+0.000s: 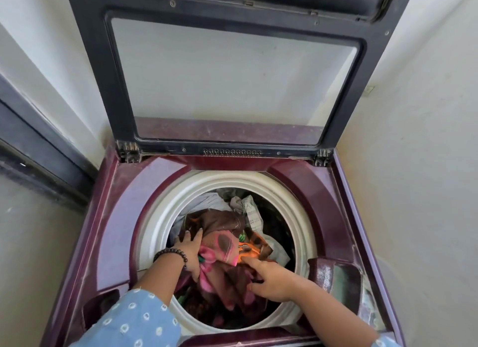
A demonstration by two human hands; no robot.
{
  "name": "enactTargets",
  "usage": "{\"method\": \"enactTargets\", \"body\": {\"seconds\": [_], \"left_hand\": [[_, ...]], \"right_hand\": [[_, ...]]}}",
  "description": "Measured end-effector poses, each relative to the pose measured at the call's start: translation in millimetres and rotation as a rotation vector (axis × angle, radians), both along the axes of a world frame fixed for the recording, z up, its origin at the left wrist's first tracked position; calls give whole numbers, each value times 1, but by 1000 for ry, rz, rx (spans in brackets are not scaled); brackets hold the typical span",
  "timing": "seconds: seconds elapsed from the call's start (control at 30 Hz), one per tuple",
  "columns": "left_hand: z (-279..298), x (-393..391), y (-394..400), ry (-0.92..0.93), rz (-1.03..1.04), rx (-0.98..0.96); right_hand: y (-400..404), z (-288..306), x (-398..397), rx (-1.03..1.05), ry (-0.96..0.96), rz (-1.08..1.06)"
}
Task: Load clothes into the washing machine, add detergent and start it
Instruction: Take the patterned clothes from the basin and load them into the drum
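Half done at best, judging by the scene: loading under way, no detergent anywhere in view, starting not yet possible with the lid [234, 70] standing upright on its hinges against the wall. Stood in a corner, the maroon top-loading washing machine [121, 212], dusty across its upper deck, with a small open compartment [344, 277] set into the deck at the right front, possibly for detergent, contents too dim to tell. Held inside the white-rimmed drum [165, 217], already heaped close to the rim: clothes [219, 225], brown cloth uppermost, a pink and orange patterned piece below it, pale and printed pieces toward the back. Reached down into that heap, both arms. Pressed against the brown and pink cloth at the left of the pile, the left hand [190, 251], fingers spread and fairly straight, grasping nothing as far as could be seen, a dark bead bracelet [172, 253] at its wrist and a blue dotted sleeve [129, 321] above. Laid on the dark cloth at the front right, the right hand [271, 279], forefinger stretched toward the orange patch, remaining fingers tucked into the folds; whether clenched on cloth or merely pushing, impossible to tell.
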State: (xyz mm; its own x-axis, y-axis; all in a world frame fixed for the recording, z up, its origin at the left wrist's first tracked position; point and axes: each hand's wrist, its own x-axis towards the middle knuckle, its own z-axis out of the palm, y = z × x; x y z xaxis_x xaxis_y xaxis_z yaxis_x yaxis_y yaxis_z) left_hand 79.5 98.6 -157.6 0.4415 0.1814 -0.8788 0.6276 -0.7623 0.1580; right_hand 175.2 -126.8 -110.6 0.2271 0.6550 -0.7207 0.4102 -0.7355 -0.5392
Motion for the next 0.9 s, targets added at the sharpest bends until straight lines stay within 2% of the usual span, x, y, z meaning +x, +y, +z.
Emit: {"method": "enactTargets", "body": {"seconds": [0.1,0.2,0.33,0.43,0.63,0.9], "left_hand": [[11,3,-1,15,-37,-90],[32,13,-14,-76,-61,-101],[59,23,-52,-284,-64,-13],[70,21,-81,-407,-107,99],[87,8,-106,-457,-129,236],[100,-7,-135,-584,-81,316]], "right_hand": [[-1,-1,0,25,-55,30],[-2,-6,0,46,-91,23],[-1,-5,1,38,-217,52],[0,5,-1,38,-386,150],[-3,31,-8,1,-616,266],[-20,51,-30,51,-692,188]]}}
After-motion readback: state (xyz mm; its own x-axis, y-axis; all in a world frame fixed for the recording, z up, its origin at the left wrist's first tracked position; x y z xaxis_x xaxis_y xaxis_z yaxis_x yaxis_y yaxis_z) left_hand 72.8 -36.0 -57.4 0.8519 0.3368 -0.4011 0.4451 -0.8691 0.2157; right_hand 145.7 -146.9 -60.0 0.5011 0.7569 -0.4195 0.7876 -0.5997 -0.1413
